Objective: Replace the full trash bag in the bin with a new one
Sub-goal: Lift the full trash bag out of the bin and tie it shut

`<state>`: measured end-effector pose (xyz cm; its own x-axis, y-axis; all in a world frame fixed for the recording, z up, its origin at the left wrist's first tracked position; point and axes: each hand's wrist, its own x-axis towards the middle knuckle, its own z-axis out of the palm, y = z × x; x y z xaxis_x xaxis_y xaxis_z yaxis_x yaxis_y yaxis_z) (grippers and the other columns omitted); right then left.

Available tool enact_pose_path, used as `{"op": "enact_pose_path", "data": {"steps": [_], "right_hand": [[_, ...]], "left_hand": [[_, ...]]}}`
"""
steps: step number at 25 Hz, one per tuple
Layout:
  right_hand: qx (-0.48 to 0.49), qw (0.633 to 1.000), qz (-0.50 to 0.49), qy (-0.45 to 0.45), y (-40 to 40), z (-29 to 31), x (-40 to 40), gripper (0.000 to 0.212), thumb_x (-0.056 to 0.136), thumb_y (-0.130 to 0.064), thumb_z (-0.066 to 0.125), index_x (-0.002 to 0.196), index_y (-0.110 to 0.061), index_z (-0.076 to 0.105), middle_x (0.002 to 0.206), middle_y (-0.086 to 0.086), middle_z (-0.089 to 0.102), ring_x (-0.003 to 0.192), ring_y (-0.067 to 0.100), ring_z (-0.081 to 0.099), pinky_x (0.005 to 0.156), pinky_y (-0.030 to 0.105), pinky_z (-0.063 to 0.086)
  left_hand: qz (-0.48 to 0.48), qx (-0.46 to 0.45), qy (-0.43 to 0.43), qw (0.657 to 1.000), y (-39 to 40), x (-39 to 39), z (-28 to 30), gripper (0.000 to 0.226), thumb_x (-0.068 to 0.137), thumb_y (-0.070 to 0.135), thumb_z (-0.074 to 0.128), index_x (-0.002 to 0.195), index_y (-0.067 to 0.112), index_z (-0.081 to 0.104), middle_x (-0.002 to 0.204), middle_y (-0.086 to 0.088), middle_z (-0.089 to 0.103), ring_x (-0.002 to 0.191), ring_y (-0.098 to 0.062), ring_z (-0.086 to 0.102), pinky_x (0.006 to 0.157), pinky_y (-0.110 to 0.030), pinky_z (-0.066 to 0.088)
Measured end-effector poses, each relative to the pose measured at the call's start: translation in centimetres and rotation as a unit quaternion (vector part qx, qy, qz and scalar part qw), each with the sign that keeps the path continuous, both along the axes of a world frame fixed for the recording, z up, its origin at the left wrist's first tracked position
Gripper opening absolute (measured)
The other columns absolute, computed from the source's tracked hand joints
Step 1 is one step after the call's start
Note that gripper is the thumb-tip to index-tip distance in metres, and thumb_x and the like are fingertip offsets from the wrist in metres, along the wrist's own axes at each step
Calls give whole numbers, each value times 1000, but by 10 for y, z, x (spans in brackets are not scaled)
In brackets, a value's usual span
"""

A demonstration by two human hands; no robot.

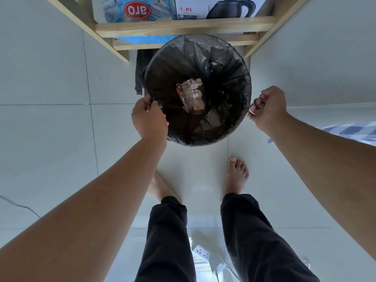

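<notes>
A round bin stands on the floor below me, lined with a black trash bag (221,64) folded over its rim (205,142). At the bottom lie a crushed plastic bottle and a red wrapper (191,95). My left hand (149,119) pinches the bag's edge at the bin's left rim. My right hand (268,106) is closed into a fist at the right rim, beside the bag's edge; whether it holds the plastic I cannot tell. A loose flap of black bag (140,74) hangs outside the bin on the left.
A wooden shelf (183,27) stands right behind the bin, with a blue pack and a kettle box (219,8) on it. My bare feet (237,174) are on pale tiles. A white power strip (201,252) lies between my legs. Blue checked cloth (350,131) shows at the right.
</notes>
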<state>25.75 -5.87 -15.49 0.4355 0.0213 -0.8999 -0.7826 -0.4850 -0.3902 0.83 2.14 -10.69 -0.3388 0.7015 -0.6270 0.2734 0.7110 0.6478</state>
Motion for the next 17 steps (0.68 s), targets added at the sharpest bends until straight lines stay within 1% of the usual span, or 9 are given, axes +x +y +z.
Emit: {"op": "enact_pose_path", "data": {"steps": [1,3,5,6,8,10,12,15,17], "right_hand": [[-9,999,40,-2,-3,0,3,19,79,-19,48,60,-17,48,61,0,48,56,20,45,65,30,50],[-15,990,138,35,-11,-2,7,8,81,-21,53,80,-16,58,90,5,62,81,24,61,73,37,55],[-6,979,184,91,-14,-5,4,18,82,-19,52,97,-16,61,113,9,63,105,28,62,89,47,53],[10,977,186,109,-12,-5,1,20,85,-16,49,100,-15,62,114,9,64,106,28,62,92,48,51],[29,980,161,112,-3,-6,-7,22,89,-8,42,93,-13,64,100,8,67,94,26,65,87,43,54],[13,984,158,86,4,-12,-12,25,90,0,40,85,-11,63,90,6,66,83,22,64,81,38,57],[-4,978,196,69,7,-16,-15,27,91,2,41,84,-10,63,90,7,65,78,20,60,80,35,58],[0,976,213,41,5,-15,-17,25,89,3,49,80,-11,68,75,5,63,66,16,54,71,33,57],[30,988,148,20,2,-9,-18,22,89,1,50,85,-12,67,73,2,63,65,15,58,76,37,56]], "left_hand": [[1,-14,-19,1000,-1,0,3,27,97,12,51,120,19,63,83,-3,65,49,-9,53,44,-22,52],[1,-52,-81,995,-2,-1,8,26,98,12,51,121,17,62,86,-4,66,49,-11,55,43,-23,51],[16,-90,-138,986,-2,1,12,25,99,9,48,120,15,61,85,-6,66,54,-14,58,45,-24,53],[38,-103,-159,981,-1,2,15,24,99,8,47,117,14,61,84,-8,66,56,-16,60,47,-25,54],[110,-127,-212,963,2,7,22,20,101,6,44,110,10,61,78,-11,63,58,-18,60,48,-26,56],[191,-136,-286,929,7,11,29,17,103,4,40,109,3,57,73,-13,58,56,-18,56,47,-28,57],[243,-132,-337,900,12,12,33,18,103,1,38,111,-1,54,72,-15,54,53,-17,55,44,-28,57],[268,-131,-358,885,19,11,34,20,103,1,39,113,-3,56,73,-16,56,42,-15,59,41,-27,55],[274,-130,-358,883,21,11,35,21,103,2,40,114,-3,57,75,-16,57,50,-16,59,41,-26,55]]}}
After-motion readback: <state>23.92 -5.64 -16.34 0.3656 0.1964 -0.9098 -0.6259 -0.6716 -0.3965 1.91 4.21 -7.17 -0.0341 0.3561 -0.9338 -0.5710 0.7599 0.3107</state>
